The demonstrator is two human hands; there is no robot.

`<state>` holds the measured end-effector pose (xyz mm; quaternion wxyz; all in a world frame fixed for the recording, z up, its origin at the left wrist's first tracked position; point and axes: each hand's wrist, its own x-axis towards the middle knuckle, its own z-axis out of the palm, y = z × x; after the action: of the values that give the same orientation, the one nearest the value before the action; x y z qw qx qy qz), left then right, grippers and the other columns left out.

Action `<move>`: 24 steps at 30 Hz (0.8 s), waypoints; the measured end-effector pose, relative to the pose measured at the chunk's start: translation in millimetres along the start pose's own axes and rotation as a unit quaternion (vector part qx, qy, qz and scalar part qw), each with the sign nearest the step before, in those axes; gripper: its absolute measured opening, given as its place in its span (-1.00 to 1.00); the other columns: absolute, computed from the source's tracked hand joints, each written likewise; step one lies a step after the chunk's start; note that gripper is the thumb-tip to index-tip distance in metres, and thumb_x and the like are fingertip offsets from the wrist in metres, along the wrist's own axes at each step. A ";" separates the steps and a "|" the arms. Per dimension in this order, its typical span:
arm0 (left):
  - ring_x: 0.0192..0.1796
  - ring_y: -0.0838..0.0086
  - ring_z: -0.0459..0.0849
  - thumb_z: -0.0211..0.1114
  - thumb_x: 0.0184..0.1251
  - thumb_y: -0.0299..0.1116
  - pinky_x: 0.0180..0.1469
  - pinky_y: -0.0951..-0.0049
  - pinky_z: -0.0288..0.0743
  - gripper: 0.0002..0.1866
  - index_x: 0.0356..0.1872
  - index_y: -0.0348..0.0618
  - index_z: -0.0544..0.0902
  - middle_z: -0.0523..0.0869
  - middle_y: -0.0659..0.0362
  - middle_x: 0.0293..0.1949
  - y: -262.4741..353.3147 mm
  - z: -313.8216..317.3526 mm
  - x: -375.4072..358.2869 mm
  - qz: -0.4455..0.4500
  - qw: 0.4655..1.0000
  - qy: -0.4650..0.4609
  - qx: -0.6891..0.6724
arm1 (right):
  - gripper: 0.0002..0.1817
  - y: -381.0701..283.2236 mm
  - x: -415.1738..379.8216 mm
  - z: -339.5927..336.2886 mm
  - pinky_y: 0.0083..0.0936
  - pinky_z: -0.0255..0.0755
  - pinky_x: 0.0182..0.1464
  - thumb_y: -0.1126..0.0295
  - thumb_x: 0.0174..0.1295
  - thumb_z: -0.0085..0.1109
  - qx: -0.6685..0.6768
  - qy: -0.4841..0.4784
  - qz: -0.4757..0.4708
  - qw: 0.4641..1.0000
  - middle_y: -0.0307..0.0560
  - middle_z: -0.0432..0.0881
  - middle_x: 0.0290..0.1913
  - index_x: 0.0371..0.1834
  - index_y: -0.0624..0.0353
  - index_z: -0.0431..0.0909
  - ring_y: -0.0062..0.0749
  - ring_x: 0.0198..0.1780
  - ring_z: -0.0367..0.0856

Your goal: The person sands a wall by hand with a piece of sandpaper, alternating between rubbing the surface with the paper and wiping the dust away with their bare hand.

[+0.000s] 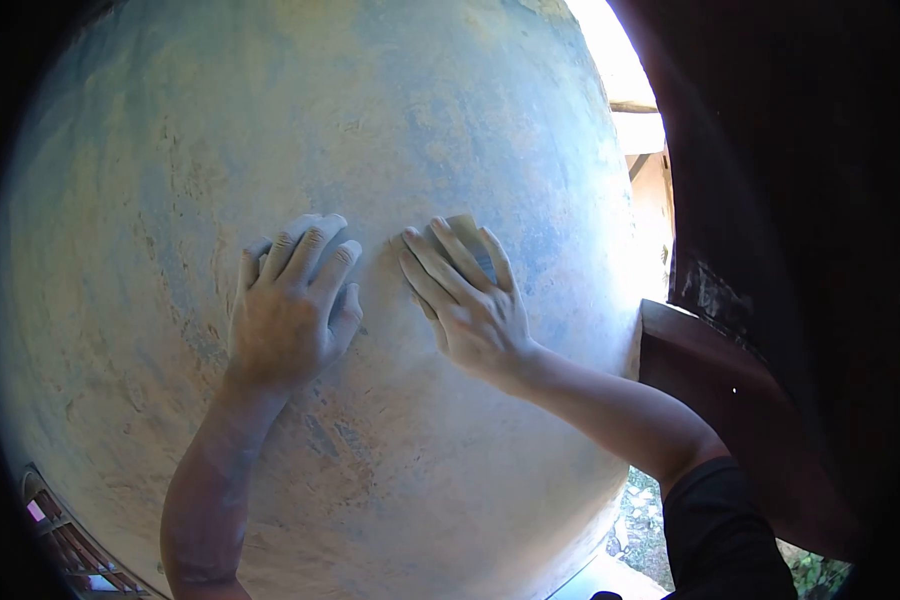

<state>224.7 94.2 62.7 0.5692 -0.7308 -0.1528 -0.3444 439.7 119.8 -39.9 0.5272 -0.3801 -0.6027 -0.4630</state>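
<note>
A large rounded surface (440, 110), mottled in pale blue, grey and tan, fills most of the view. My left hand (290, 300), dusty with pale powder, lies against it with fingers spread and slightly bent. To its right, my right hand (470, 295) presses a small flat grey-brown piece of sandpaper (461, 229) to the same surface. Only a corner and strips of the sandpaper show between and above the fingers. Pale dust also coats the right fingers. Both palms are hidden, so what lies under the left one cannot be made out.
At the right stands a dark reddish-brown curved form (730, 390), close to my right forearm. Bright daylight and part of a building (650, 180) show through the gap beside it. A slatted frame (75, 550) is at the lower left, greenery (815, 570) at the lower right.
</note>
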 end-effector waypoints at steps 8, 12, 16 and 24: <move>0.38 0.27 0.57 0.40 0.32 -0.30 0.35 0.06 0.39 -0.64 0.12 -0.09 0.72 0.67 0.12 0.26 -0.7 3.3 -3.9 -0.013 1.000 -0.010 -0.003 | -0.60 52.6 90.7 17.1 0.02 0.21 0.70 0.27 0.57 0.18 -0.001 0.139 0.070 0.988 -0.23 0.57 0.54 0.42 -0.05 0.65 -0.08 0.57 0.49; 0.37 0.26 0.57 0.39 0.34 -0.30 0.36 0.05 0.38 -0.65 0.12 -0.10 0.72 0.67 0.11 0.25 -2.8 0.3 -8.9 -0.017 1.000 -0.004 0.003 | -0.64 43.1 79.4 23.2 -0.18 0.39 0.63 0.35 0.58 0.15 -0.002 0.149 0.018 0.989 -0.11 0.62 0.49 0.34 0.15 0.68 -0.10 0.51 0.55; 0.37 0.27 0.58 0.39 0.34 -0.29 0.38 0.06 0.37 -0.65 0.12 -0.09 0.72 0.67 0.10 0.26 -1.1 3.8 -8.0 -0.029 0.999 0.002 -0.014 | -0.64 15.9 25.2 4.8 -0.23 0.45 0.60 0.41 0.55 0.18 -0.047 0.094 -0.026 0.994 -0.05 0.64 0.45 0.33 0.27 0.66 -0.13 0.50 0.57; 0.38 0.21 0.54 0.40 0.33 -0.29 0.39 0.03 0.31 -0.65 0.11 -0.11 0.70 0.63 0.08 0.27 2.0 15.5 6.2 -0.008 1.000 -0.001 -0.023 | -0.66 45.3 93.8 10.2 -0.31 0.72 0.34 0.52 0.58 0.05 0.038 0.069 0.141 0.987 0.09 0.58 0.49 0.33 0.34 0.60 0.01 0.42 0.64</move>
<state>235.5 107.0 63.6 0.5493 -0.7430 -0.1513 -0.3513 465.0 139.5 59.7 0.6417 -0.4080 -0.5224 -0.3858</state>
